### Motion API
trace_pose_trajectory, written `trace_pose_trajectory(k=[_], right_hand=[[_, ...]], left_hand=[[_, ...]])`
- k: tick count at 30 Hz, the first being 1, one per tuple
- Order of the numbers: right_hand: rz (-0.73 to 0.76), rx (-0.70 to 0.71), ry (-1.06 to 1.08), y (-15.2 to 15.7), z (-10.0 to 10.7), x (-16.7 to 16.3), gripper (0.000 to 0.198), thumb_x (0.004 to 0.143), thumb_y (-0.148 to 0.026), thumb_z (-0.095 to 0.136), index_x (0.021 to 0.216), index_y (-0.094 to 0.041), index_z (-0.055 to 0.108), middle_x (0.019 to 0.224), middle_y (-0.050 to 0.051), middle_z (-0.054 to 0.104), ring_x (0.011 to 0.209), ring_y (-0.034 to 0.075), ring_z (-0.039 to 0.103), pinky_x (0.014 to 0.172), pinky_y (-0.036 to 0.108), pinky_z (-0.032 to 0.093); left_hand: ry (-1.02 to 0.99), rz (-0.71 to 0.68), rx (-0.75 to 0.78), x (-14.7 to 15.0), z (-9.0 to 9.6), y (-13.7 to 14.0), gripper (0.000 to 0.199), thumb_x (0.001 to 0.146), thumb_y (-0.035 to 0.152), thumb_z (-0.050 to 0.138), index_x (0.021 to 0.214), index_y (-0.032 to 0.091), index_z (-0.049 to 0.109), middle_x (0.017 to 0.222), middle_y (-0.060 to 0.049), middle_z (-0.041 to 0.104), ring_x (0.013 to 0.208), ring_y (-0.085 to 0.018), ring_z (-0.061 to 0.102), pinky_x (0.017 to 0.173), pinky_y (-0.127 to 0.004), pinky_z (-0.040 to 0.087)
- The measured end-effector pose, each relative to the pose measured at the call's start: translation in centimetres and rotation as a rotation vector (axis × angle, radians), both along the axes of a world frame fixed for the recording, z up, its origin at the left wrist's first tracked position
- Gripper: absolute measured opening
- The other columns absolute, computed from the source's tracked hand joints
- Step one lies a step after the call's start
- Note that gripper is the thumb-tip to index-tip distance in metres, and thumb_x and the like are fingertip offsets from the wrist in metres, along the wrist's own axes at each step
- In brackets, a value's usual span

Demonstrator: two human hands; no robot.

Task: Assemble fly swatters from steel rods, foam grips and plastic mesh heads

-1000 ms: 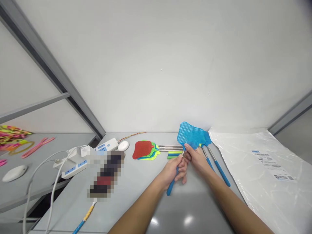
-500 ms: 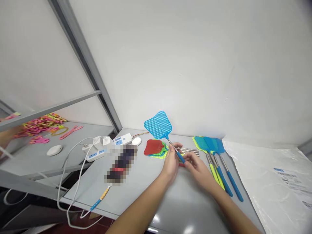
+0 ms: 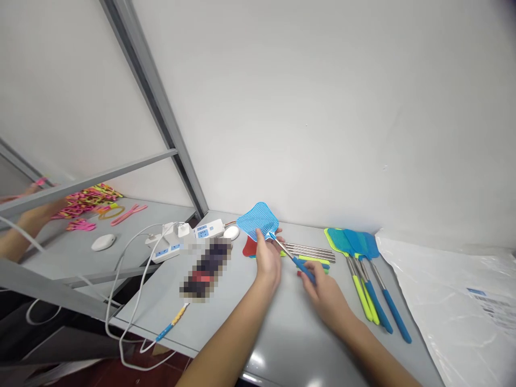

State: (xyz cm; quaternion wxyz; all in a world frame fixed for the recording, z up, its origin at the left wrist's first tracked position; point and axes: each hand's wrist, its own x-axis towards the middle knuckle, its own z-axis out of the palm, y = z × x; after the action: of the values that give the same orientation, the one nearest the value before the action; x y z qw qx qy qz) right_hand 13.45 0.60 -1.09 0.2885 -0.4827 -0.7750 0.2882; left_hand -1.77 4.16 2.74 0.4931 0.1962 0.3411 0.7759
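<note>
Both my hands hold one blue fly swatter (image 3: pixel 258 219) above the table. My left hand (image 3: pixel 268 259) is closed at the base of its mesh head, where the metal rod begins. The fingers of my right hand (image 3: pixel 322 285) are wrapped round its blue grip. Beneath them, partly hidden by my left hand, lies a red swatter head (image 3: pixel 249 246). Several bare metal rods (image 3: pixel 312 251) with yellow-green, blue and red grips lie behind my right hand. To the right, several assembled swatters (image 3: pixel 355 242) in blue and yellow-green lie overlapping, heads toward the wall.
A white power strip (image 3: pixel 209 229) with cables, a white round case (image 3: pixel 231 233) and a blurred-out phone-like object (image 3: pixel 207 269) lie on the left. White plastic packaging (image 3: pixel 451 301) covers the right side. Beyond a metal frame (image 3: pixel 161 107), another person's arm (image 3: pixel 32 228) reaches toward pink and yellow pieces (image 3: pixel 91 199).
The swatter has come down lower, its head now nearer the table. My left hand has moved up to the base of the head. The other person's arm reaches further in.
</note>
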Motion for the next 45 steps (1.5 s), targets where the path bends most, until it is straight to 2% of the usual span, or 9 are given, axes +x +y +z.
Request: trace_pose_trajectory(k=[4,9,14,24,28,32,37,41,45], right_hand=[[-0.025,0.08,-0.117,-0.3,-0.4,-0.4,0.028,0.095,-0.042,0.036,0.112,-0.022,0.048,0.097,0.01,0.071,0.079,0.027,0.069,0.064,0.032,0.044],[-0.06,0.128,-0.17,-0.7,-0.7,-0.5,0.027,0.096,-0.041,0.032,0.102,-0.022,0.051,0.08,0.008,0.071,0.065,0.026,0.067,0.055,0.029,0.038],[-0.05,0.117,-0.12,-1.2,-0.5,-0.7,0.025,0.097,-0.039,0.03,0.092,-0.023,0.048,0.08,0.008,0.07,0.064,0.024,0.066,0.051,0.028,0.034],[0.008,0.021,0.052,-0.3,0.8,0.5,0.023,0.094,-0.044,0.038,0.1,-0.023,0.047,0.094,0.007,0.068,0.08,0.024,0.065,0.067,0.031,0.042],[0.083,-0.005,0.046,-0.8,2.4,0.7,0.025,0.095,-0.043,0.038,0.099,-0.023,0.052,0.09,0.006,0.068,0.079,0.023,0.063,0.07,0.031,0.042],[0.157,-0.056,0.066,-3.2,3.1,1.0,0.025,0.096,-0.042,0.037,0.097,-0.024,0.055,0.093,0.005,0.067,0.084,0.023,0.062,0.073,0.031,0.041],[0.146,-0.137,0.019,-7.5,2.0,2.3,0.028,0.097,-0.044,0.034,0.089,-0.025,0.054,0.074,0.001,0.065,0.067,0.021,0.06,0.063,0.029,0.04],[0.1,-0.101,-0.037,-10.0,0.6,3.0,0.031,0.097,-0.044,0.033,0.092,-0.026,0.057,0.076,0.002,0.066,0.071,0.022,0.063,0.064,0.029,0.041],[0.075,-0.073,-0.088,-11.3,0.0,3.3,0.033,0.097,-0.044,0.03,0.094,-0.025,0.057,0.078,0.003,0.067,0.073,0.022,0.065,0.066,0.029,0.041]], left_hand=[[0.099,0.096,-0.039,-0.7,-0.4,0.7,0.043,0.085,0.058,0.05,0.089,0.017,0.06,0.086,-0.005,0.067,0.065,-0.012,0.06,0.062,-0.024,0.045],[0.193,0.104,-0.043,-0.1,-1.1,0.8,0.038,0.085,0.052,0.054,0.091,0.014,0.062,0.084,-0.008,0.07,0.077,-0.017,0.066,0.069,-0.026,0.046],[0.234,0.09,-0.043,0.0,-1.5,0.9,0.038,0.086,0.051,0.054,0.093,0.015,0.063,0.085,-0.007,0.07,0.077,-0.016,0.067,0.068,-0.025,0.046],[0.279,0.025,-0.007,0.2,-0.8,0.0,0.038,0.086,0.051,0.053,0.085,0.015,0.065,0.079,-0.006,0.069,0.072,-0.016,0.065,0.067,-0.026,0.045],[0.332,-0.037,-0.044,0.7,-0.9,-2.0,0.042,0.085,0.053,0.053,0.089,0.014,0.069,0.081,-0.007,0.069,0.074,-0.016,0.063,0.068,-0.026,0.045],[0.394,-0.131,-0.081,0.5,-2.1,-5.4,0.043,0.087,0.053,0.052,0.095,0.015,0.07,0.086,-0.007,0.069,0.073,-0.015,0.059,0.068,-0.026,0.044],[0.442,-0.204,-0.15,-0.4,-3.9,-9.7,0.041,0.084,0.052,0.057,0.095,0.015,0.071,0.088,-0.007,0.069,0.072,-0.015,0.058,0.071,-0.028,0.046],[0.397,-0.25,-0.18,-0.2,-4.5,-12.0,0.039,0.083,0.049,0.06,0.095,0.014,0.07,0.09,-0.008,0.071,0.071,-0.016,0.06,0.07,-0.028,0.046],[0.355,-0.2,-0.204,0.6,-4.7,-13.0,0.038,0.081,0.049,0.062,0.092,0.013,0.07,0.089,-0.009,0.071,0.07,-0.016,0.06,0.07,-0.029,0.046]])
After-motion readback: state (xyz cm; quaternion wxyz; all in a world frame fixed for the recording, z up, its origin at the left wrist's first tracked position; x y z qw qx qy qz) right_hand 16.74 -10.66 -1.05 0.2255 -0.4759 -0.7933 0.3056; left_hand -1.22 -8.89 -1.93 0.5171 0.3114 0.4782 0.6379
